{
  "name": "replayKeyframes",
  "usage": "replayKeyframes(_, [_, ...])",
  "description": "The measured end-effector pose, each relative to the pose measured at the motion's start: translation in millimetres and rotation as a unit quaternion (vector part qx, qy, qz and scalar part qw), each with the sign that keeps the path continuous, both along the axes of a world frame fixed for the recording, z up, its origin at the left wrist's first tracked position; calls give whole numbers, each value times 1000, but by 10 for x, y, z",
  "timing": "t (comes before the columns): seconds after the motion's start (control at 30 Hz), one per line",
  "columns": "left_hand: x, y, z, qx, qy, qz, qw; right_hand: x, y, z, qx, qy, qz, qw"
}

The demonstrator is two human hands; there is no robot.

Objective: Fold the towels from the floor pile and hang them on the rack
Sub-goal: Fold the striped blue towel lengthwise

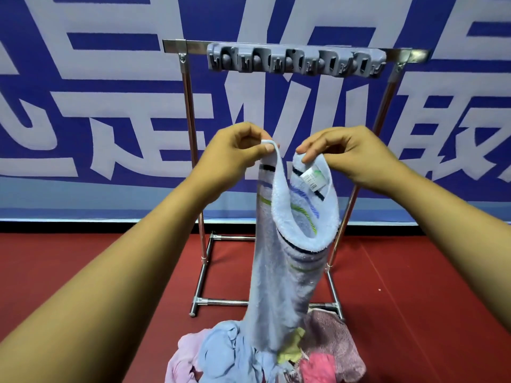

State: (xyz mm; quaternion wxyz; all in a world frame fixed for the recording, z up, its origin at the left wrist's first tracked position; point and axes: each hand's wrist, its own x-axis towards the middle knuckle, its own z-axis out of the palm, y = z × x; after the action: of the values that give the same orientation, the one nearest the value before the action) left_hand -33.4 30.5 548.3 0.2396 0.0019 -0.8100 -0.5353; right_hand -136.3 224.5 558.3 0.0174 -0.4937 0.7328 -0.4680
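A light blue towel [279,272] with dark, blue and green stripes hangs lengthwise in front of me, its lower end reaching the floor pile. My left hand [235,150] pinches one top corner. My right hand [348,156] pinches the other top corner, near a white label [311,178]. The top edge sags in a loop between the two hands. Behind the towel stands a metal rack [188,111] whose top bar carries a grey clip strip [296,62]. The pile of towels [249,355], in pink, blue, yellow and mauve, lies on the floor at the rack's foot.
A blue banner with large white characters [96,106] covers the wall behind the rack. The floor [428,299] is red matting. The rack's base frame [221,302] runs across the floor just behind the pile.
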Motion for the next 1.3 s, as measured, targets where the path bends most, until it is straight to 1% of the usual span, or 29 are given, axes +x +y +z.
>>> replayKeyframes(0.13, [-41,80,-23,17,-36,-39,998,58,-59,31,7,-15,33,999])
replayKeyframes(0.27, [-11,88,-56,50,-76,-109,990,61,-106,20,14,-11,30,999])
replayKeyframes(0.33, [5,91,-80,46,-88,-128,987,75,-124,5,20,-14,27,999])
replayKeyframes(0.57, [2,67,-118,48,-56,-81,994,117,-144,-18,34,-10,21,999])
replayKeyframes(0.67, [-2,63,-107,57,-29,-69,996,117,-113,-38,24,-11,20,999])
replayKeyframes(0.73, [-4,58,-84,62,-8,-55,997,101,-89,-67,17,-29,-4,999])
replayKeyframes(0.8, [-14,53,-63,63,11,-37,997,92,-89,-108,33,-26,-28,999])
replayKeyframes(0.9, [-46,42,-53,72,32,-10,997,128,-118,-158,75,23,-52,996])
replayKeyframes(1.03, [-78,-7,-46,86,50,2,995,149,-165,-225,161,103,-71,979])
replayKeyframes(1.2, [-53,-134,-74,97,60,22,993,-1,-104,-319,240,185,-124,945])
replayKeyframes(1.3, [-25,-214,-117,101,52,37,993,-110,-60,-356,262,221,-132,930])
